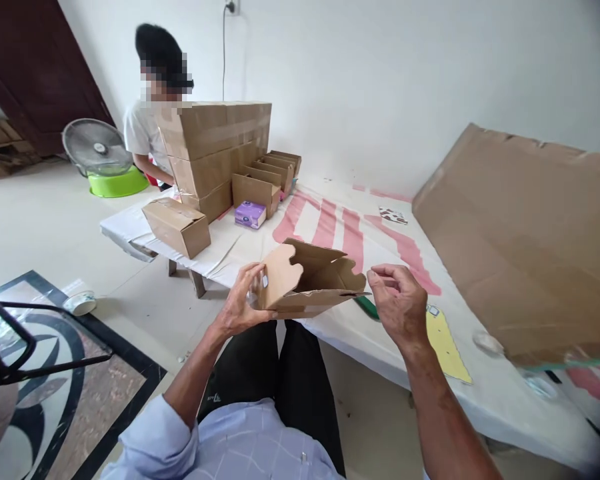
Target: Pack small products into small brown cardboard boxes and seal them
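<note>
At the near edge of the table (460,287), the left hand (240,300), half open, clasps the left end of an open-topped box (307,305), seemingly to steady it, while the right hand (399,300), fingers curled, is by its right end, perhaps pinching something, though I cannot tell.

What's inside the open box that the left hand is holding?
Inside the box, you can see bare brown cardboard walls. The side nearest us covers the lower part, so whether anything lies down there can't be seen.
</note>
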Motion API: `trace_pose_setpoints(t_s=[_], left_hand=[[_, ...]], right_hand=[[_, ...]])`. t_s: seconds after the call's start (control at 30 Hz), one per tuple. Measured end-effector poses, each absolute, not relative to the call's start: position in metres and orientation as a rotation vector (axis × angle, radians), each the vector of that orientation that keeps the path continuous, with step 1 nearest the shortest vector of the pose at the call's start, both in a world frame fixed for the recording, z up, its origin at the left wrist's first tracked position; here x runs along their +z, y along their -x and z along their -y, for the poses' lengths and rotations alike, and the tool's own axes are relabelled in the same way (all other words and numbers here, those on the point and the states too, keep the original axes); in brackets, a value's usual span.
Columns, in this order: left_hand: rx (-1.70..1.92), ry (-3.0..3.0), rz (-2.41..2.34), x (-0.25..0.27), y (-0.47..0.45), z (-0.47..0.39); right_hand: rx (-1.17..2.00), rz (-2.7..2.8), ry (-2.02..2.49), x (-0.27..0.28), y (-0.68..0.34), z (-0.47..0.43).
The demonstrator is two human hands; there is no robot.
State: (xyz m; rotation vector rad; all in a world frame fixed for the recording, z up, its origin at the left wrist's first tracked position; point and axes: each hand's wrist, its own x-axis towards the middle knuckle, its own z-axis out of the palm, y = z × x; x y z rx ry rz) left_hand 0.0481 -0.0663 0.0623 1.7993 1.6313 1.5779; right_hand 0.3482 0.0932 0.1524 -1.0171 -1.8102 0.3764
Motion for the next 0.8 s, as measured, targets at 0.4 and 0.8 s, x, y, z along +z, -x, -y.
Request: trace_pose_setpoints(t_s=[0.4, 0.8], left_hand=[[1.661, -1.727, -1.643, 0.067, -0.064, 0.068], [1.689, -1.656, -1.777, 0.08, -0.086, 0.058]], right_hand=[[0.083, 1.966, 0.68, 0.168, -0.328, -0.074], [-0.408, 2.432, 0.216, 0.217, -0.271, -0.016]])
